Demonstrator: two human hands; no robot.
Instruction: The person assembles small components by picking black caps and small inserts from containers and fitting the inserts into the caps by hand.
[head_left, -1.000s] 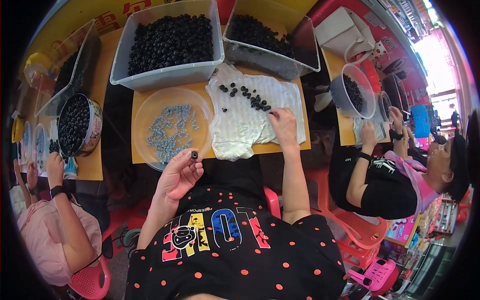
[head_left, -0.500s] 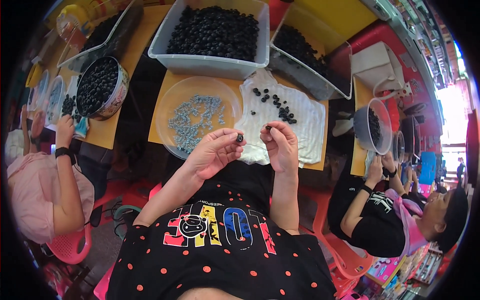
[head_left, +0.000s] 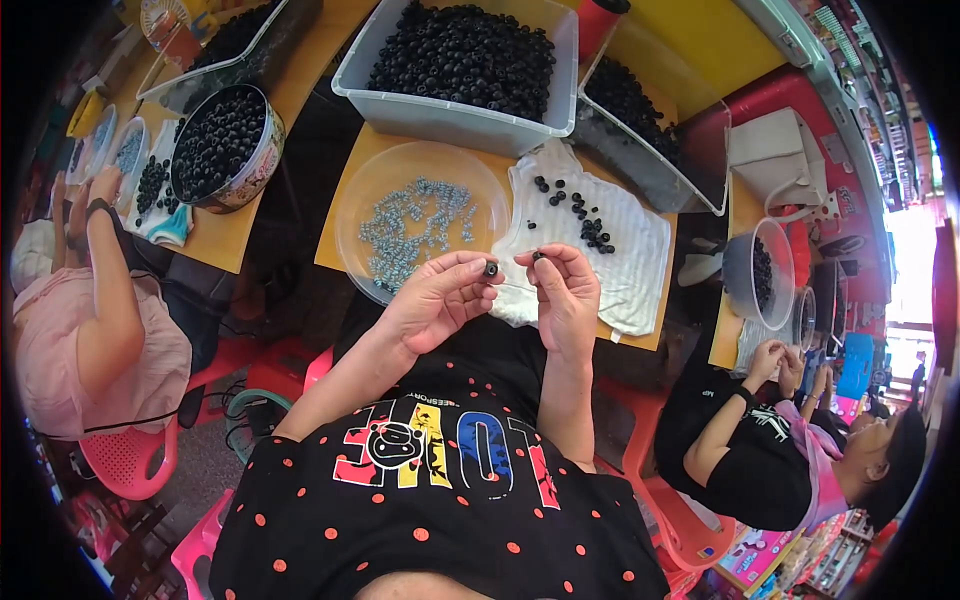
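Between the thumb and fingers of my left hand (head_left: 437, 305) is a small black round part (head_left: 491, 269) with a hole in its end. Close beside it, my right hand (head_left: 565, 305) pinches a smaller dark piece (head_left: 538, 256), mostly covered by the fingertips; its kind cannot be made out. The two pieces are a short gap apart. Beyond my left hand, a clear round tray (head_left: 352, 180) holds many tiny blue-grey pieces (head_left: 400, 225). A white cloth (head_left: 632, 280) lies beyond my right hand, with several loose black round parts (head_left: 598, 240) on it.
A large clear bin (head_left: 450, 112) heaped with black parts stands behind the tray, with another bin (head_left: 690, 185) to its right. At left, a round tin (head_left: 255, 175) of black parts stands near a person in pink (head_left: 100, 345). A person in black (head_left: 745, 450) works at right.
The bins, tray and cloth have shifted slightly right in the picture. Both my hands keep their pinches, with the pieces still apart. The person at left has moved an arm further forward.
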